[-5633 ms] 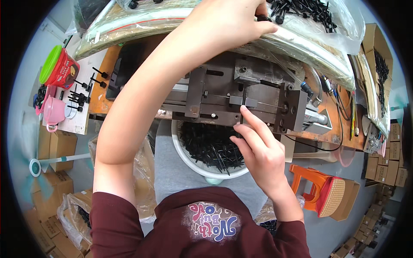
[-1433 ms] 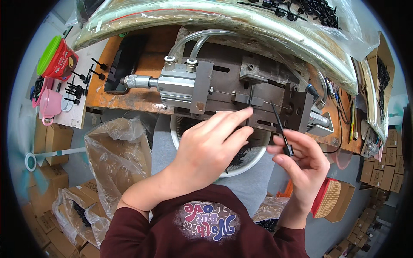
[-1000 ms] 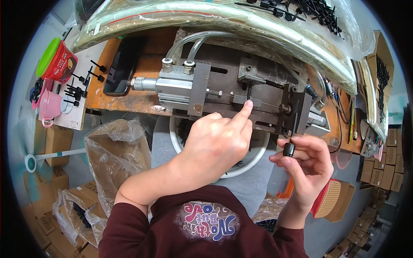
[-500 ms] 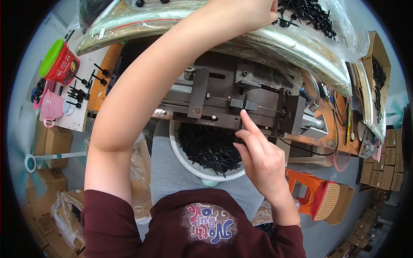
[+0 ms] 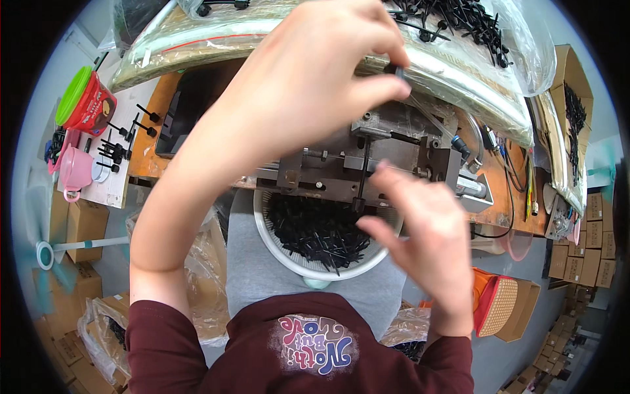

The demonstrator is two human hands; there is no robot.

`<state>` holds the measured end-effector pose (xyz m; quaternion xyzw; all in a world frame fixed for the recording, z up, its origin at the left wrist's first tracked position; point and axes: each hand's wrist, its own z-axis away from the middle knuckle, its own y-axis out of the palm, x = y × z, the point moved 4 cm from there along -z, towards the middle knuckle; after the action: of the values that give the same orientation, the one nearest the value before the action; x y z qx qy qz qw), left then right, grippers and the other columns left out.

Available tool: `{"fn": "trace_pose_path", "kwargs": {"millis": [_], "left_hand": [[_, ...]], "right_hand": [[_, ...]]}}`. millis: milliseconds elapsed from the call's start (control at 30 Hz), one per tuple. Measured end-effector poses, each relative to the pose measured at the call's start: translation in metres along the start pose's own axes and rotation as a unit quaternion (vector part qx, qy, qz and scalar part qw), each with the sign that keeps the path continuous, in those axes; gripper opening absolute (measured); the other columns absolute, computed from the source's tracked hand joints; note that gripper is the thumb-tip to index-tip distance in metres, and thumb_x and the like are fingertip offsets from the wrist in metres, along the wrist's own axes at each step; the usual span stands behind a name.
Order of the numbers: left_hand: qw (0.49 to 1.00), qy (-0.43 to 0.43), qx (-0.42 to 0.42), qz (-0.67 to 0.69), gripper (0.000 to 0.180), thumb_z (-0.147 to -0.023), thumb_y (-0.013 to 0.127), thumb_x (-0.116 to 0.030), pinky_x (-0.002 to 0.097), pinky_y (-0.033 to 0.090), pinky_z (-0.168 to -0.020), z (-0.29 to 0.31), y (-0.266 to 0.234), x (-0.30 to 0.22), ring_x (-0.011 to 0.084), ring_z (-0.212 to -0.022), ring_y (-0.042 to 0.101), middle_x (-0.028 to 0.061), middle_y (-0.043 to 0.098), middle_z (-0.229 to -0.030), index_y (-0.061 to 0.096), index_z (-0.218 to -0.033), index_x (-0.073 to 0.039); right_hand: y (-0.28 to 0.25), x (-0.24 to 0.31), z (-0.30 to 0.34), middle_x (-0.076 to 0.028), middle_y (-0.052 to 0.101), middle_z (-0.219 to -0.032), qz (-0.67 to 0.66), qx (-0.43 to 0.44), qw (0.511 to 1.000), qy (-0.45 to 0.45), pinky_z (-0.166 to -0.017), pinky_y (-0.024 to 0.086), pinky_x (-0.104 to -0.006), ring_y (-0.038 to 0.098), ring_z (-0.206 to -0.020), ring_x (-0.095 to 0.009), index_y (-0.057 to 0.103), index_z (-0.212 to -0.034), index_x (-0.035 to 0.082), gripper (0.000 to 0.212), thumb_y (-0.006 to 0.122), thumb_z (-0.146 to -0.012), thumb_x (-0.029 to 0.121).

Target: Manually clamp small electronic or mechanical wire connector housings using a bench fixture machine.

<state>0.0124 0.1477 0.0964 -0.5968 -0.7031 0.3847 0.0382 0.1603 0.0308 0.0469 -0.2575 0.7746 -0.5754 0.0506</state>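
Note:
My left hand (image 5: 328, 69) reaches across above the metal clamping fixture (image 5: 335, 187), thumb and forefinger closed on a small black pin-like part (image 5: 396, 70), mostly hidden by the fingers. At the fixture's front, a black rod with a thick head (image 5: 363, 174) sits with its head end toward me. Just right of that rod is my right hand (image 5: 430, 226), blurred, its thumb and forefinger apart with nothing visible between them. Below the fixture, a white basket (image 5: 264, 233) on my lap holds a heap of black pin-like parts (image 5: 318, 236).
Plastic-wrapped bundles (image 5: 223, 39) lie along the back, with more loose black parts (image 5: 453, 26) on top. At left stand a red tub with a green lid (image 5: 92, 105) and a pink cup (image 5: 77, 172). Cables (image 5: 518, 171) run at right, above an orange stool (image 5: 492, 305).
My left hand has come back from the loose parts at the rear to above the fixture, pinching a part. My right hand has drawn off the rod, toward the right, its fingers spreading.

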Motion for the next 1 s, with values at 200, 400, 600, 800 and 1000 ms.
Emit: {"fn": "trace_pose_path", "kwargs": {"millis": [200,400,600,800,1000], "left_hand": [[0.998,-0.047,0.033,-0.03,0.026,-0.072,0.079,-0.006,0.0361,0.055,-0.084,0.067,0.005,-0.041,0.029,-0.101,0.067,0.0139,0.067,-0.12,0.07,-0.096,-0.001],[0.992,-0.059,0.07,-0.09,0.024,-0.075,0.077,-0.011,0.0328,0.054,-0.069,0.105,0.037,-0.057,0.0247,-0.079,0.068,0.0167,0.063,-0.127,0.068,-0.094,-0.001],[0.986,-0.089,0.099,-0.102,0.025,-0.071,0.078,-0.01,0.0304,0.053,-0.065,0.117,0.067,-0.053,0.0213,-0.07,0.067,0.0171,0.063,-0.128,0.068,-0.092,-0.002],[0.985,-0.085,0.104,-0.109,0.025,-0.069,0.079,-0.01,0.0305,0.052,-0.065,0.111,0.067,-0.047,0.0211,-0.067,0.065,0.0174,0.064,-0.128,0.068,-0.09,-0.002],[0.985,-0.093,0.101,-0.104,0.026,-0.069,0.079,-0.01,0.0307,0.051,-0.063,0.113,0.068,-0.046,0.0218,-0.064,0.063,0.0166,0.064,-0.128,0.068,-0.091,-0.003]], "right_hand": [[-0.057,-0.052,-0.077,-0.01,0.068,-0.096,0.217,-0.208,0.952,-0.052,-0.077,0.05,-0.0384,0.063,-0.089,-0.03,0.065,-0.104,0.009,0.028,0.073,-0.078,0.009],[-0.038,-0.109,-0.181,-0.011,0.069,-0.088,0.372,-0.066,0.902,-0.211,-0.073,0.054,-0.036,0.065,-0.078,-0.029,0.063,-0.102,0.002,0.018,0.058,-0.085,0.001],[-0.024,-0.111,-0.202,-0.014,0.068,-0.092,0.316,0.08,0.934,-0.145,-0.075,0.054,-0.0413,0.068,-0.09,-0.031,0.065,-0.098,0.003,0.018,0.06,-0.081,0.003],[-0.025,-0.095,-0.196,-0.015,0.066,-0.09,0.294,0.136,0.933,-0.155,-0.076,0.053,-0.0432,0.066,-0.09,-0.035,0.061,-0.095,0.002,0.017,0.063,-0.078,0.003],[-0.038,-0.105,-0.175,-0.018,0.063,-0.087,0.182,0.059,0.971,-0.143,-0.074,0.051,-0.0418,0.064,-0.087,-0.037,0.052,-0.101,0.0,0.025,0.057,-0.078,-0.008]]}}
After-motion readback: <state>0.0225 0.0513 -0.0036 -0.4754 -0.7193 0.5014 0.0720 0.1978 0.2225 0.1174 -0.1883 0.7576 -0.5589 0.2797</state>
